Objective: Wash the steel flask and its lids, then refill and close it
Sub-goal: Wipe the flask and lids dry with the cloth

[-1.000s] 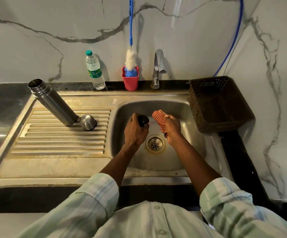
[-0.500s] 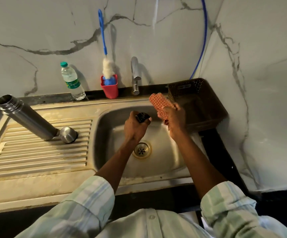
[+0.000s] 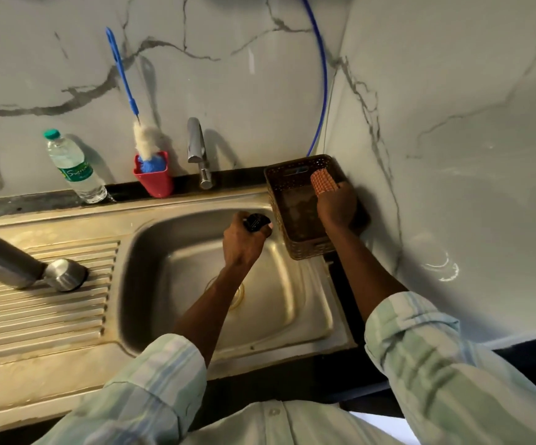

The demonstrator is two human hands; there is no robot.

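Setting the scrubber aside

My right hand (image 3: 335, 205) is pinching the checked scrubber (image 3: 323, 182) over the basket (image 3: 279, 200), my left hand (image 3: 242, 240) gripping the black lid (image 3: 256, 221) over the sink (image 3: 176, 252).

A person in a pale shirt (image 3: 260, 422) of light green with faint blue and white stripes, seen along the bottom of the frame. A small white button (image 3: 273, 412) sits on the front placket at lower centre. The left sleeve (image 3: 151, 390), lower left of centre, is rolled into a thick cuff, leaving the forearm bare. The right sleeve (image 3: 427, 345), lower right, is rolled the same way, its cuff creased. Left hand (image 3: 242, 244) and right hand (image 3: 337, 205) are bare, no rings or watch in sight
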